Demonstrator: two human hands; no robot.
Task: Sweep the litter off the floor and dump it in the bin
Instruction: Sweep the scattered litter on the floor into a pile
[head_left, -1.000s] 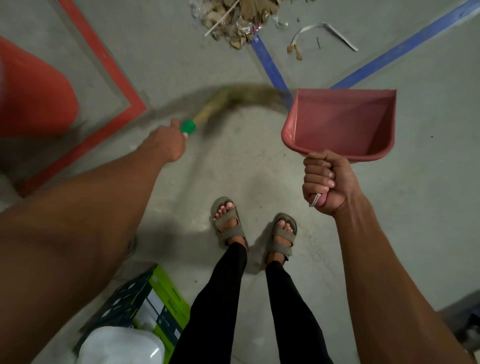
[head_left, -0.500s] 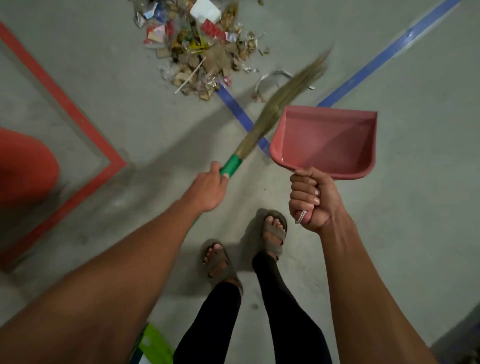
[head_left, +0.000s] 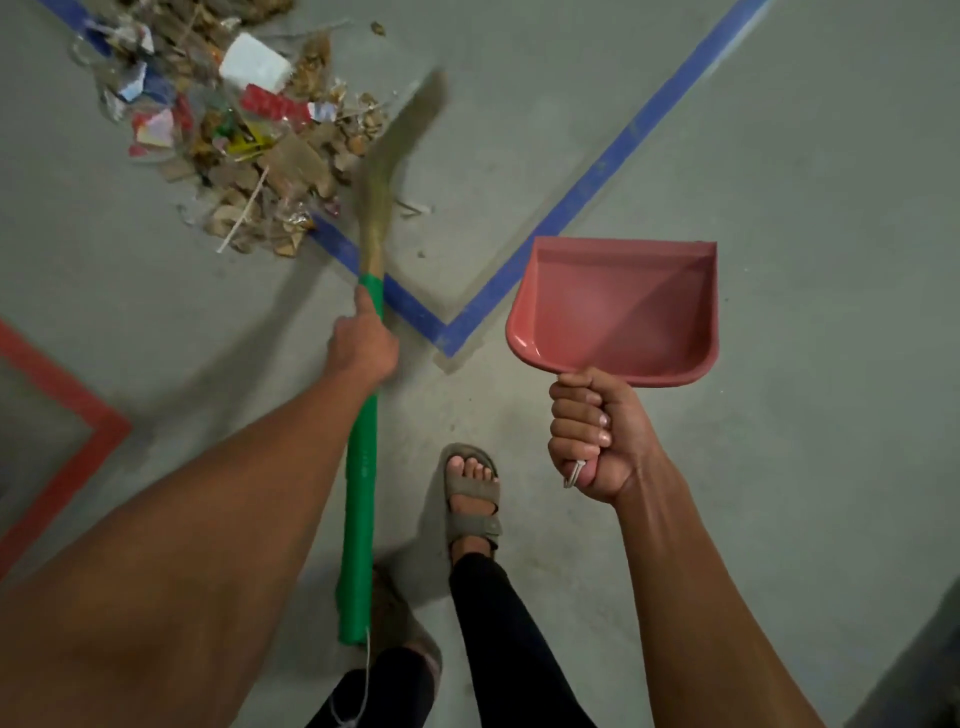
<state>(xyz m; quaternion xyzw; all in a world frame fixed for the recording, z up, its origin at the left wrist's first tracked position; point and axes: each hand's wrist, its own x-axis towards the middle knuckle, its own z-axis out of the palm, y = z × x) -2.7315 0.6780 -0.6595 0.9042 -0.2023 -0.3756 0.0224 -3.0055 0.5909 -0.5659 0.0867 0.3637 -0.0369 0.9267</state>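
The left hand's fingers (head_left: 363, 304) are wrapped round the green handle of the broom (head_left: 363, 457), high up near the bristles, probably for short, controlled strokes. Ahead and to the left of them the litter (head_left: 234, 140) lies heaped on the floor (head_left: 831, 156), straddling a strip of blue tape (head_left: 587, 187); the blurred bristles lie along the heap's right edge. Further right, the right hand's fingers (head_left: 582, 421) are clenched tight on the handle of the pink dustpan (head_left: 613, 306), which is empty and raised off the floor just ahead of them, likely kept ready to set down by the heap. No bin is visible.
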